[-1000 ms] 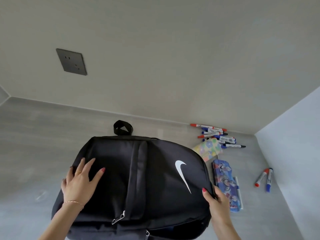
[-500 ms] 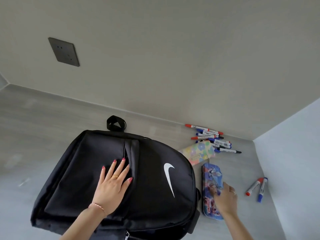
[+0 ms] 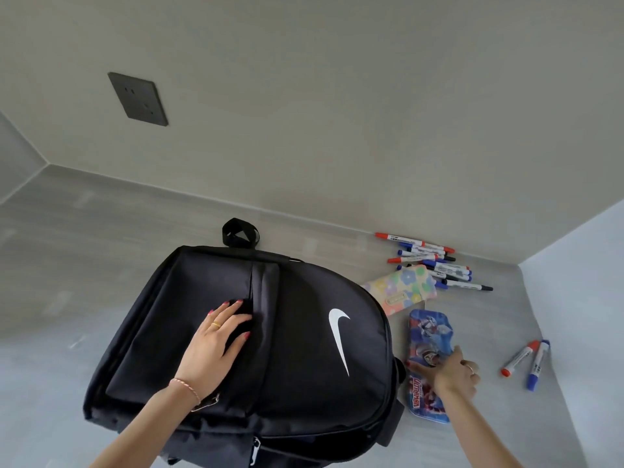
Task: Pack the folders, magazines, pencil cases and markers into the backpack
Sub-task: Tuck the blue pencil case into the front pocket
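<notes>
Grey floor (image 3: 101,251), beige wall, dark socket plate (image 3: 137,98) upper left | black backpack (image 3: 304,332) lies flat at centre | marker pile (image 3: 435,261) and floral pencil case (image 3: 401,288) right of it, two markers (image 3: 526,363) far right | left hand (image 3: 216,346) on backpack, fingers curled at pocket zip opening | right hand (image 3: 452,369) grips blue pencil case (image 3: 429,332) beside backpack.
</notes>
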